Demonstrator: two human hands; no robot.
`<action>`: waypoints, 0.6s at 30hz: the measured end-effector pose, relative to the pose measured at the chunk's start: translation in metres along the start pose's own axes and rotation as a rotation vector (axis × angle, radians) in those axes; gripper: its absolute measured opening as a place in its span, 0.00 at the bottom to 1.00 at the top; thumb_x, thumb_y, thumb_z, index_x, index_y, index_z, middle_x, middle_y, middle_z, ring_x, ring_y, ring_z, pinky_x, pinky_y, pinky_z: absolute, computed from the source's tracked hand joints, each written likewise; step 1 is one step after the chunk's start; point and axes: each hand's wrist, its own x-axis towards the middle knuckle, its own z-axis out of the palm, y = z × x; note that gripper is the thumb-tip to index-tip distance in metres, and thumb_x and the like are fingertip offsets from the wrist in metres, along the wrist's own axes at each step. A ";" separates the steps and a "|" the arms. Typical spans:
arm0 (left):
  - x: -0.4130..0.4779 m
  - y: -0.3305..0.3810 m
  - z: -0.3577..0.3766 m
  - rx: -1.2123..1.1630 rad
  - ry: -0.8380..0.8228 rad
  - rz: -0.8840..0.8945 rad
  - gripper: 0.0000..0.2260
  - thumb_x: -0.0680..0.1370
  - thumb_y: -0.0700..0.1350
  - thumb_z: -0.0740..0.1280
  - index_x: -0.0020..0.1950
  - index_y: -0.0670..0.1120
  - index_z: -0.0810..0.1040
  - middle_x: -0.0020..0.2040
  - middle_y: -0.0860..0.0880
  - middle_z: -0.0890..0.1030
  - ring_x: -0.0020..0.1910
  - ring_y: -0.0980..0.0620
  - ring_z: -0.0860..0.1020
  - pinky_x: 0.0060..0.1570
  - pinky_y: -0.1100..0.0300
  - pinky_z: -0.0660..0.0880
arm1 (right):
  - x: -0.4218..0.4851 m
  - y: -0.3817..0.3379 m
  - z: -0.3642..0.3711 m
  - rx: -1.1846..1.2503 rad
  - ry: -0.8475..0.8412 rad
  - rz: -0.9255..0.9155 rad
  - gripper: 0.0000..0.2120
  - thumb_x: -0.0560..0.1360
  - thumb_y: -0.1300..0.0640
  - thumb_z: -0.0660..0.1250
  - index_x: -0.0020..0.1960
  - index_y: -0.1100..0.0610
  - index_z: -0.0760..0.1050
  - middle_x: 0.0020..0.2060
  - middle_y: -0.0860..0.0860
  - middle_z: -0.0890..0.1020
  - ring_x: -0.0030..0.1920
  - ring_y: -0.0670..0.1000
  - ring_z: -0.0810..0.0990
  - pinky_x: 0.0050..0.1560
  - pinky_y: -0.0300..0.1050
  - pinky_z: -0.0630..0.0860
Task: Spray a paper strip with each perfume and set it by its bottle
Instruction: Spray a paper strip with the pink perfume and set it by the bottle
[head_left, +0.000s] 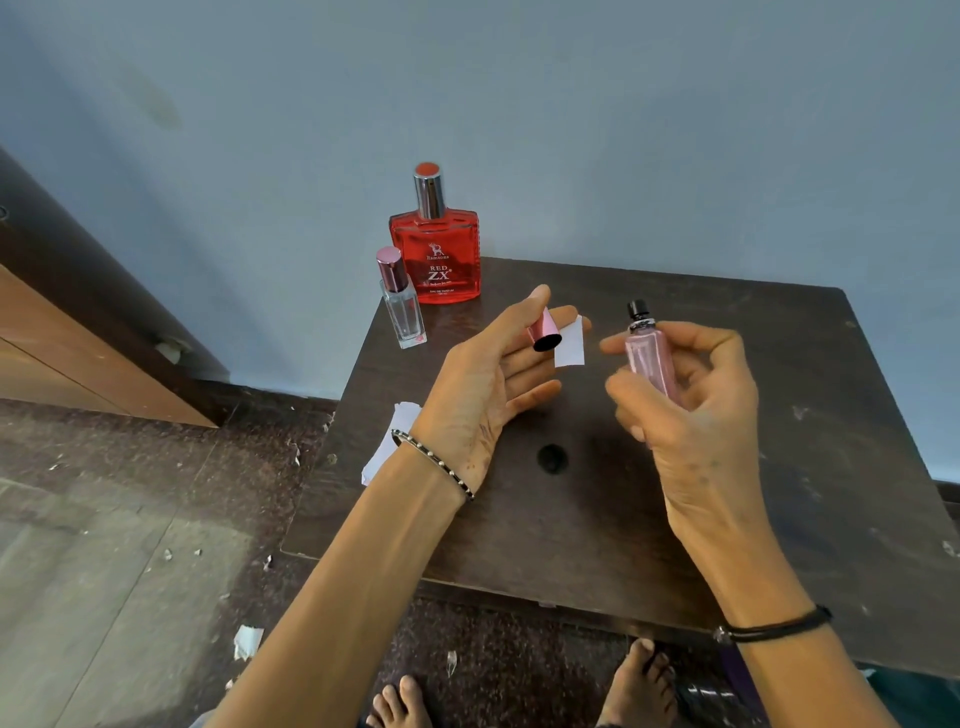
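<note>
My right hand (696, 395) grips a small pink perfume bottle (652, 358) above the table, its black nozzle (638, 309) uncovered and pointing up. My left hand (488, 379) holds that bottle's pink cap (545, 332) and a white paper strip (570, 345) between its fingers, just left of the bottle. A large red perfume bottle (436, 254) with a silver cap stands at the table's far left corner. A slim clear bottle (402, 301) with a pink cap stands in front of it, to its left.
The dark wooden table (675, 519) has a round hole (552, 458) near its middle. More white paper pieces (392, 441) lie at its left edge, partly under my left wrist. Paper scraps (247, 642) litter the floor. A wooden cabinet (78, 343) stands at the left.
</note>
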 end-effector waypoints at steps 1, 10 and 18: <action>0.000 0.000 0.000 0.023 0.008 0.014 0.16 0.77 0.56 0.69 0.56 0.48 0.87 0.55 0.50 0.87 0.57 0.51 0.85 0.61 0.53 0.77 | 0.001 0.000 0.000 0.049 -0.007 0.020 0.25 0.64 0.58 0.75 0.59 0.53 0.72 0.50 0.51 0.87 0.37 0.43 0.81 0.35 0.39 0.77; 0.003 -0.004 0.006 0.024 0.111 0.119 0.18 0.78 0.57 0.69 0.60 0.47 0.85 0.56 0.50 0.87 0.58 0.53 0.84 0.63 0.52 0.77 | 0.002 -0.005 -0.003 0.201 -0.087 0.083 0.06 0.74 0.54 0.70 0.40 0.47 0.85 0.41 0.49 0.87 0.34 0.52 0.84 0.22 0.41 0.75; 0.005 -0.007 0.011 -0.040 0.130 0.142 0.15 0.78 0.56 0.69 0.56 0.48 0.86 0.57 0.51 0.87 0.59 0.52 0.83 0.64 0.51 0.76 | -0.005 -0.002 0.004 0.171 -0.164 0.196 0.13 0.71 0.52 0.73 0.47 0.58 0.72 0.30 0.53 0.82 0.22 0.58 0.75 0.16 0.38 0.66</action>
